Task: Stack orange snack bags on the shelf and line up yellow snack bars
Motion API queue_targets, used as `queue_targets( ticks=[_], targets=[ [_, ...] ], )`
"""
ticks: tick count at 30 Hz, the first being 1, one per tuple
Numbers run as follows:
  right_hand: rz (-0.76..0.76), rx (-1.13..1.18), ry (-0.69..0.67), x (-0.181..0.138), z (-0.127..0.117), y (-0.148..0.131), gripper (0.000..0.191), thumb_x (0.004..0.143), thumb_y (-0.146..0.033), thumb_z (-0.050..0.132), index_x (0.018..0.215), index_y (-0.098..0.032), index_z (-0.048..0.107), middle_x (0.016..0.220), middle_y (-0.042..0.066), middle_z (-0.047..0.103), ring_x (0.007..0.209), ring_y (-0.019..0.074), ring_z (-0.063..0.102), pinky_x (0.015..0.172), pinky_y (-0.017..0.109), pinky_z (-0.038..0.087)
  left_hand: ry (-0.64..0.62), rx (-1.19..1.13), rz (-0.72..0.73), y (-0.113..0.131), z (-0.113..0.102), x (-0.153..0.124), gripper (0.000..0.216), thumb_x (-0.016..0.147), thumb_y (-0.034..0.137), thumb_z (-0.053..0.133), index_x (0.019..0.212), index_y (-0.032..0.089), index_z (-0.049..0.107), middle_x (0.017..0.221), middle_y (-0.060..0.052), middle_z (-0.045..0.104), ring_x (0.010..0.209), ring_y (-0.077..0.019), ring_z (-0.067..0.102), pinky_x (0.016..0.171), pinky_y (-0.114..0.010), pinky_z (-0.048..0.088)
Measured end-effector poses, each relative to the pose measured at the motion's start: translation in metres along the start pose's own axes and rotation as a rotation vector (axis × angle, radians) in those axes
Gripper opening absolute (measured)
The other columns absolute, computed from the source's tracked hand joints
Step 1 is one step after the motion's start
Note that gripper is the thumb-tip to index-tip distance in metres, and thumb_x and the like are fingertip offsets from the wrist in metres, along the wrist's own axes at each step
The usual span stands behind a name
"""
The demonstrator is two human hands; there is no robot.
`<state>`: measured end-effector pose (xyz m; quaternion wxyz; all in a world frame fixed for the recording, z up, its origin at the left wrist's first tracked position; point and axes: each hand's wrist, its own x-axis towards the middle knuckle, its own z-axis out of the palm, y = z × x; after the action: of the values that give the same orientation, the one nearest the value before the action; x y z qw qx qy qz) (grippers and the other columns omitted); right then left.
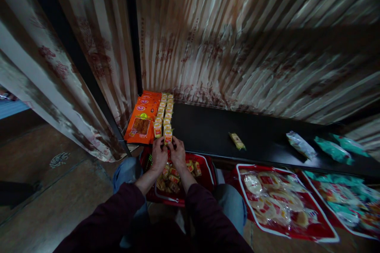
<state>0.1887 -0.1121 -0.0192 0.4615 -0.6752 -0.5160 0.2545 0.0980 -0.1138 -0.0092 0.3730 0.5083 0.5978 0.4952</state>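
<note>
Both my hands are at the front edge of the black shelf. Between the fingertips of my left hand and my right hand is a small yellow snack packet with a red and white label. It stands at the near end of the right one of two rows of matching packets. To the left of these rows lie overlapping orange snack bags. Under my forearms, a red basket holds several more small yellow packets.
A single yellow packet lies mid-shelf. Farther right are a white packet and teal packets. Red baskets of wrapped snacks, one with a white handle, sit below at right. Patterned curtains and dark posts border the shelf.
</note>
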Motion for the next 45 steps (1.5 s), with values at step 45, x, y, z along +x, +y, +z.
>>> queue_targets(
  ticks=[45],
  targets=[
    [-0.114, -0.204, -0.046, 0.0083, 0.0010, 0.0006, 0.042, 0.087, -0.034, 0.043, 0.121, -0.013, 0.057, 0.117, 0.014, 0.064, 0.108, 0.0232, 0.057, 0.096, 0.039, 0.042, -0.064, 0.178, 0.101, -0.0023, -0.0009, 0.0066, 0.054, 0.075, 0.007, 0.045, 0.127, 0.019, 0.053, 0.120, -0.009, 0.061, 0.106, -0.0195, 0.057, 0.099, -0.039, 0.043]
  ],
)
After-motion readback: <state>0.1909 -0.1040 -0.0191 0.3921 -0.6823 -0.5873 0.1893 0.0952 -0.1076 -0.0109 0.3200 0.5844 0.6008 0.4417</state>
